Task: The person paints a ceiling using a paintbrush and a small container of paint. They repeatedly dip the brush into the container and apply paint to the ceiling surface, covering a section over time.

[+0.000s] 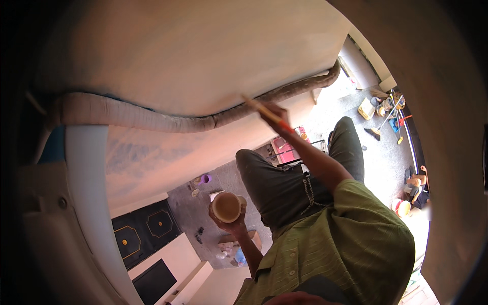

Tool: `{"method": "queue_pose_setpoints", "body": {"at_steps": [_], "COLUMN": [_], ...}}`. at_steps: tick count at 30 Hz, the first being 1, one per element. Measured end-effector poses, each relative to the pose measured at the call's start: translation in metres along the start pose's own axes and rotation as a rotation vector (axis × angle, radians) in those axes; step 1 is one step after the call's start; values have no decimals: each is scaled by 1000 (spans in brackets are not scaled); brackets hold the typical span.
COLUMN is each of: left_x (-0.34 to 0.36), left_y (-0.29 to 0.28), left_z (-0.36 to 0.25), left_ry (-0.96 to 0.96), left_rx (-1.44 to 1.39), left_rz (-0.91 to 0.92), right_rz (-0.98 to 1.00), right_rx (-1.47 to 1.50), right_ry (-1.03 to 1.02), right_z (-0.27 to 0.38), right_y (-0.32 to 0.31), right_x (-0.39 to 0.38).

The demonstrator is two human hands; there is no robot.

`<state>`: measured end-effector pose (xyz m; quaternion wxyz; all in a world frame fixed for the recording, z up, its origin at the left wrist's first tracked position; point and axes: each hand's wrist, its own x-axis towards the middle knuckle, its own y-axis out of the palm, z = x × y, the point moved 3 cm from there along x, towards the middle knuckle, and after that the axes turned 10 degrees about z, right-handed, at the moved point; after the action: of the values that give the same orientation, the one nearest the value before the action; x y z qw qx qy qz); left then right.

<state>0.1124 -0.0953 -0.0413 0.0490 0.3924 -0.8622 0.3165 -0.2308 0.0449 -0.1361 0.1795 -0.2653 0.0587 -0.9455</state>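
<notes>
My right hand is closed around a paintbrush with an orange-ended handle, slightly smeared by motion. The brush's tip lies over the wall, just above a long wrapped pipe; I cannot tell whether it touches. Lower down, my left hand grips a round tub, its fingers around the side. Pale brown stuff shows inside the tub's rim. My legs are bent in front of me, high over the floor.
Far below stand a broom, several buckets and a yellowish container. A person is near a red and white bucket. A purple cup and black panels are at lower left. A pink board shows beyond my knees.
</notes>
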Motion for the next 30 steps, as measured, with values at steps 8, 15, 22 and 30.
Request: {"method": "queue_pose_setpoints", "body": {"at_steps": [8,15,22,30], "left_x": [-4,-2,7,10], "left_y": [-6,-4,11,17], "left_z": [-16,-8,-8,-14], "left_ry": [14,-3,-27,-15], "left_rx": [83,108,5,-56], "left_rz": [23,30,33,38], "right_rz": [340,266,-37,284], "right_rx": [-294,-505,-444,-372], "right_ry": [-184,-213,57,-366], "right_z": [22,-43,-25,8], "right_y": [86,-41,-156,-12], "right_x": [49,24,-4,32]}}
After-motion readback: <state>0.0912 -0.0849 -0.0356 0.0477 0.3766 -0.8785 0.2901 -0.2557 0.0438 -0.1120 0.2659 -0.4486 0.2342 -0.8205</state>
